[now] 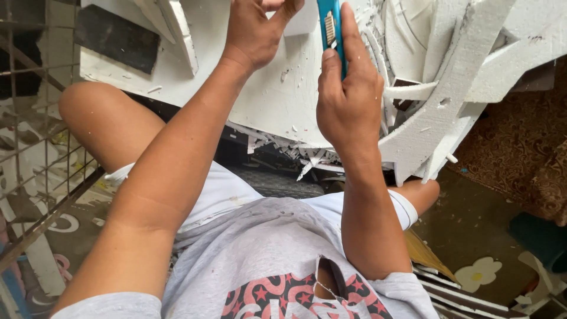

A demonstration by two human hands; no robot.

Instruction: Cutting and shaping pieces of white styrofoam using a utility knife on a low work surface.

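Note:
My right hand [348, 94] grips a teal utility knife [331, 26], thumb along its slider, pointing up at the top edge of the view. My left hand [255, 32] pinches a small white foam piece [301, 20] just left of the knife. Both hands hover over a large white foam sheet [277, 100] resting across my knees. Thick curved foam cut-outs [455, 88] lie to the right of my right hand.
Foam shavings [307, 156] hang along the sheet's near edge. A metal wire grid [41, 165] stands at the left. A dark rectangular panel [118, 38] sits at the upper left. Patterned brown fabric [525, 147] and scrap boards [460, 292] lie at the right.

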